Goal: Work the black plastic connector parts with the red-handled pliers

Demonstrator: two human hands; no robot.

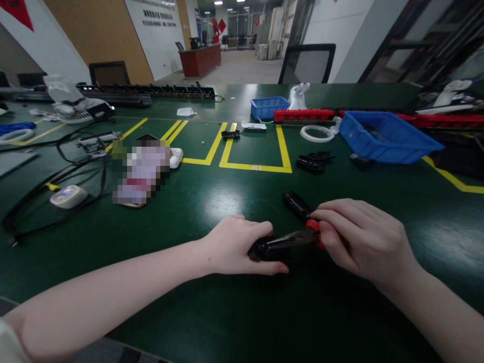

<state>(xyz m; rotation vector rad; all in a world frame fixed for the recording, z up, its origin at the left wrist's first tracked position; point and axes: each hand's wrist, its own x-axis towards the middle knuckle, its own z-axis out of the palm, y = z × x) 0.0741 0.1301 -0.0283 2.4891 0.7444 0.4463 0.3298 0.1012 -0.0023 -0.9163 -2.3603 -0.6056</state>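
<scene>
My left hand (242,247) is closed around a black plastic part (270,248), low over the table's near middle. My right hand (357,239) grips a red-handled tool (313,227) with a dark metal front end. That end points left and meets the black part between my left thumb and fingers. The tool's exact kind is unclear because my fingers cover most of its handle. Just beyond my right fingertips lies another black part (297,204). Several similar black pieces (313,161) rest together farther back.
Blue bins (389,146) (268,108) stand at the back, near red strips (304,115) and a white tape roll (316,133). On the left are a phone (141,174), black cables (56,181) and a white oval device (68,196). Yellow tape (255,167) marks the green table.
</scene>
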